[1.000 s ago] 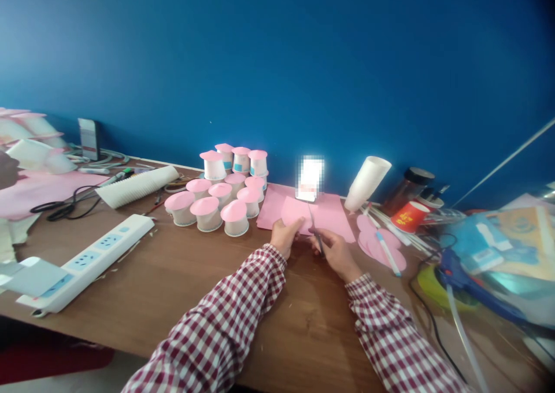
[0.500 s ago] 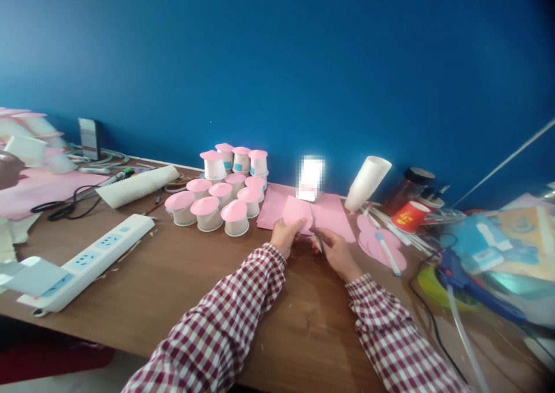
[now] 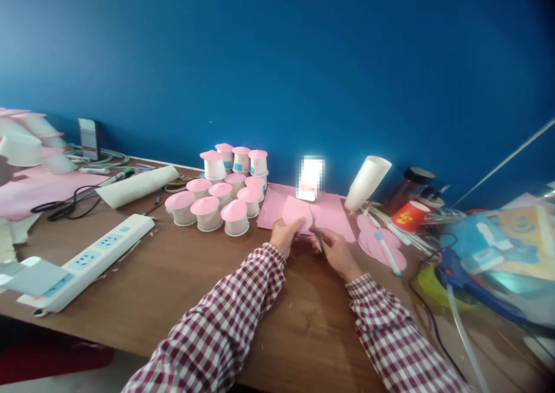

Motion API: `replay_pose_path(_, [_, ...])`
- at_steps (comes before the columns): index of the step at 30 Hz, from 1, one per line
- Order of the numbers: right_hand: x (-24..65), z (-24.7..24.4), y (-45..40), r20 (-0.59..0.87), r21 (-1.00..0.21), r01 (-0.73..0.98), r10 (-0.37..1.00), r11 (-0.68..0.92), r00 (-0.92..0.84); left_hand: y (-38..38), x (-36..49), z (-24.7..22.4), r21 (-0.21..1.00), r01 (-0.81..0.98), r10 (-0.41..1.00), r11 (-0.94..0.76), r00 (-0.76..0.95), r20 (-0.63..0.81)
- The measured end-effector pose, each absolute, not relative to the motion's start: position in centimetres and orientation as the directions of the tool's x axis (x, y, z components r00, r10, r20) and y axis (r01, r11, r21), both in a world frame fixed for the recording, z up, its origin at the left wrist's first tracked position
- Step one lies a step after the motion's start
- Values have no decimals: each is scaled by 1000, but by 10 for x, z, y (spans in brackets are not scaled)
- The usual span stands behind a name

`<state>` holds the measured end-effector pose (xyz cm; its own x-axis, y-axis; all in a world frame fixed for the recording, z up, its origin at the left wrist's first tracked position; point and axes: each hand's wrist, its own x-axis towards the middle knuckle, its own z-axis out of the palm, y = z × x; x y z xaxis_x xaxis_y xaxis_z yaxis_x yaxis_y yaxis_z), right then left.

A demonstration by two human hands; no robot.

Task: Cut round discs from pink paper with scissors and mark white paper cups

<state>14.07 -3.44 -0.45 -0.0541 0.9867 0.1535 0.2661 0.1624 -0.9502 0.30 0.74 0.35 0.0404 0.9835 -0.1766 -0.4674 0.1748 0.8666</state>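
Note:
My left hand (image 3: 285,237) is closed on a small piece of pink paper (image 3: 295,210), its thumb lying on top. To the right, my right hand (image 3: 337,253) grips a pair of scissors (image 3: 318,241), whose blades point away from me at the right edge of that piece. Larger pink sheets (image 3: 336,217) lie flat beneath and behind the piece. A bright phone (image 3: 311,179), partly pixelated, stands at the back of the sheets. On the left are several paper cups with pink cone tops (image 3: 235,212).
A white power strip (image 3: 99,260) and stacked cups (image 3: 139,186) lie left. Rightward are pink cutouts (image 3: 381,245), upright stacked cups (image 3: 368,179), a red cup (image 3: 410,216) and a blue glue gun (image 3: 472,289). Another person's hand (image 3: 5,170) holds a white cup (image 3: 21,150) far left.
The other person's hand has shifted left and the white cup in it has turned. My hands, the paper piece and the scissors look nearly unchanged.

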Motion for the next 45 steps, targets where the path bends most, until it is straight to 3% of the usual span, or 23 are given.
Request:
replay_pose_path(28, [141,-1,-36,111,-961,248,992,122,-59,12,-6,6,926,-340,985,166,101,-140])
replay_pose_path(45, [143,-3,-35,143,-946,286,988,155,-61,12,-7,8,912,-361,979,196,124,-162])
